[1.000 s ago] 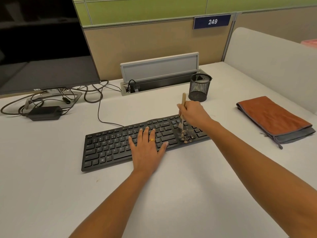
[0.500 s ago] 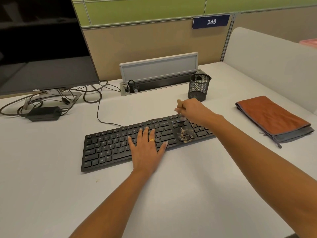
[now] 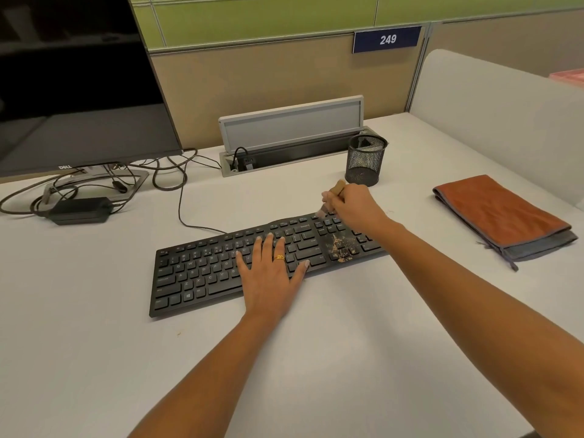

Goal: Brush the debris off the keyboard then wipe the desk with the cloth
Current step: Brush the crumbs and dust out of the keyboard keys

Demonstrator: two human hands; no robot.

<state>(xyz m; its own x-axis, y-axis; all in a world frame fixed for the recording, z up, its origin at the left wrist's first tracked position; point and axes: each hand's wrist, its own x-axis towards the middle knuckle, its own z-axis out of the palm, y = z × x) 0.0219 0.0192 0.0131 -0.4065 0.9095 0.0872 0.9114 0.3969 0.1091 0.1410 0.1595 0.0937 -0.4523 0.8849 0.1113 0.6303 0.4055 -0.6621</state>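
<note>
Right hand (image 3: pixel 350 207) shifted brush (image 3: pixel 335 192) off debris (image 3: pixel 341 246) to far edge of keyboard (image 3: pixel 196 273), handle now tilted. Fingers curled round handle. Left hand (image 3: pixel 271 267) flat, fingers straight, pressing keyboard middle. Debris sits on right-hand keys. Cloth (image 3: pixel 499 216) folded, well right of keyboard, untouched. Risk: hard flick drives crumbs between keys or scatters them across desk (image 3: pixel 316 358).

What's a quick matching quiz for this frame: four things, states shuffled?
Things:
1. left hand
2. right hand
3. cloth
4. debris

States:
A. grips the brush
B. folded on the desk, nothing touching it
C. flat on the keyboard
D. scattered over keys near the right end

Pairs: 1-C, 2-A, 3-B, 4-D
</note>
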